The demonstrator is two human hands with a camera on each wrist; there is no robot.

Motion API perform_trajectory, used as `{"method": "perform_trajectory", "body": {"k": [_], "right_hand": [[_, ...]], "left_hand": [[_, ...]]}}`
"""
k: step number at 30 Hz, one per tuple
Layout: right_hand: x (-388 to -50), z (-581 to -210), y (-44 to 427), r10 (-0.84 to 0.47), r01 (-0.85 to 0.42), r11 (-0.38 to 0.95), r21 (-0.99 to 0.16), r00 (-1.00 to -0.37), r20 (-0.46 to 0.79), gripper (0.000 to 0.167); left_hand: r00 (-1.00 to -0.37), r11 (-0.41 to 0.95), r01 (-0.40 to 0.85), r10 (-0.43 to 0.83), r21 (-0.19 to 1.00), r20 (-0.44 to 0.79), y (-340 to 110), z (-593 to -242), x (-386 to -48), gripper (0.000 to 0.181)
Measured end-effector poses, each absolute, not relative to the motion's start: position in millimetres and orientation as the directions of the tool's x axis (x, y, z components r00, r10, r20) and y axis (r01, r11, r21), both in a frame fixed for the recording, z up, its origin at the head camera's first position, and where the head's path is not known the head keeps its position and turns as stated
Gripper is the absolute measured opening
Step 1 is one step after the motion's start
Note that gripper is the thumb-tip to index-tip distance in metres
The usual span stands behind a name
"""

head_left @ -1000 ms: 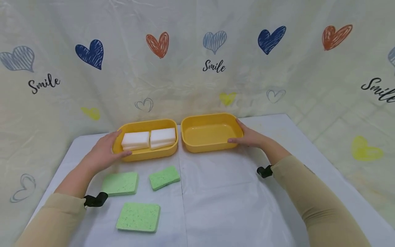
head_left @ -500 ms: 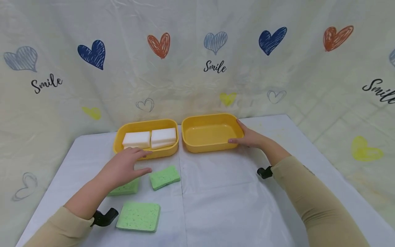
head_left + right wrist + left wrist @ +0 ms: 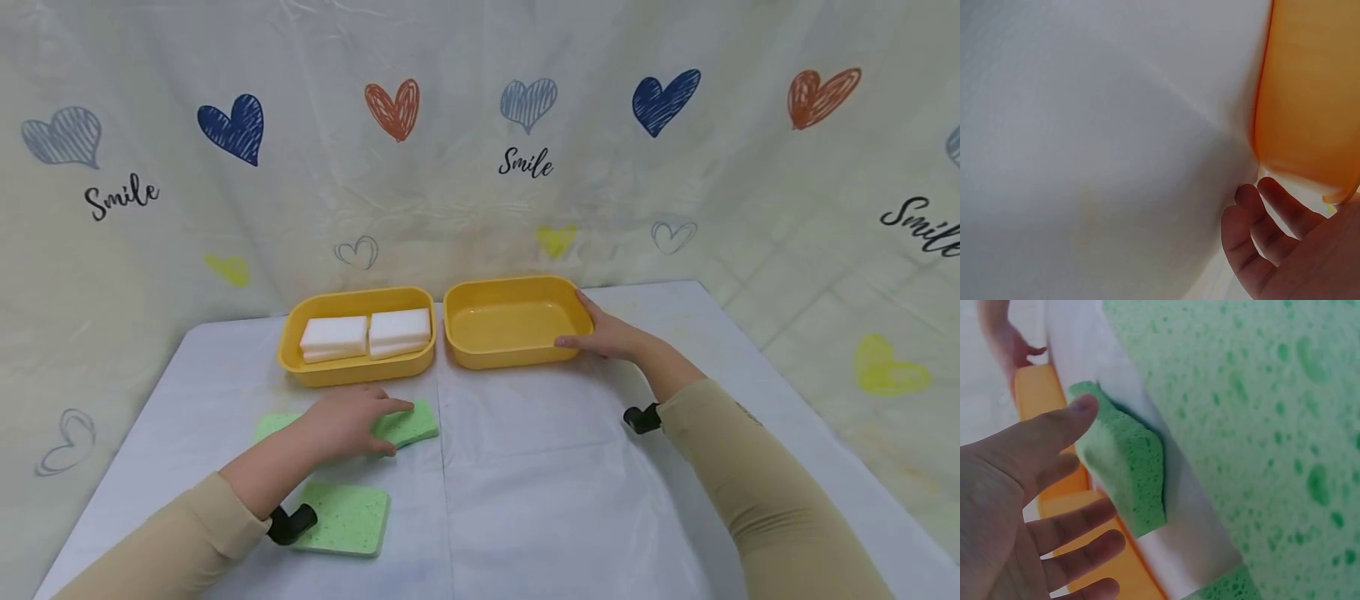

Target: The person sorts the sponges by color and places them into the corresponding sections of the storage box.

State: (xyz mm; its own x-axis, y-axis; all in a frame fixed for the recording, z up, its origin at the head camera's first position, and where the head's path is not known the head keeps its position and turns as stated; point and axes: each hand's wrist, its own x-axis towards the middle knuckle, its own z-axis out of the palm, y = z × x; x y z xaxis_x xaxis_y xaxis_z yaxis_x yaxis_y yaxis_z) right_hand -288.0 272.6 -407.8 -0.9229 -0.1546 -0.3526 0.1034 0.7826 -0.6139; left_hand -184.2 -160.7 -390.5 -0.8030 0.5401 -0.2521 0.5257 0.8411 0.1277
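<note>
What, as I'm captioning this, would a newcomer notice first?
Probably the yellow rounded plastic tray holding white foam blocks at the white table's far edge, and the empty matching tray beside it, gripped by the right hand. Nearer, the left hand is over a speckled green sponge slab.

The readable lettering is one word, "Smile", printed in dark, slanting script at three places on the pale backdrop (image 3: 450, 196) behind the counter (image 3: 570, 467). The left "Smile" (image 3: 122, 197) climbs slightly toward the right, below and to the right of a light blue heart (image 3: 62, 136). The middle "Smile" (image 3: 526, 162) stands directly under another light blue heart (image 3: 528, 102). The right "Smile" (image 3: 921, 227) slopes downward and runs to the edge of the head view, its last letter partly cut off. Beside the yellow heart (image 3: 557, 242), faint marks (image 3: 609, 252) are too pale to read.
</note>
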Motion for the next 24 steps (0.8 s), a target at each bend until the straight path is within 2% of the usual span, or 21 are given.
{"method": "perform_trajectory", "body": {"k": [4,16,24], "right_hand": [[-287,-408,272,-0.148,0.115,0.782,-0.613,-0.920,-0.363,0.128],[-287,-408,271,-0.142,0.122,0.771,-0.625,-0.924,-0.355,0.126],[-289,-409,272,-0.148,0.127,0.761,-0.636,-0.921,-0.360,0.126]], "left_hand": [[-0.792,0.830,0.548,0.554,0.103,-0.258,-158,-395,-184,0.064],[-0.795,0.841,0.525,0.539,0.130,-0.278,-155,-392,-183,0.064],[-0.795,0.829,0.523,0.558,0.198,-0.237,-159,-381,-188,0.061]]}}
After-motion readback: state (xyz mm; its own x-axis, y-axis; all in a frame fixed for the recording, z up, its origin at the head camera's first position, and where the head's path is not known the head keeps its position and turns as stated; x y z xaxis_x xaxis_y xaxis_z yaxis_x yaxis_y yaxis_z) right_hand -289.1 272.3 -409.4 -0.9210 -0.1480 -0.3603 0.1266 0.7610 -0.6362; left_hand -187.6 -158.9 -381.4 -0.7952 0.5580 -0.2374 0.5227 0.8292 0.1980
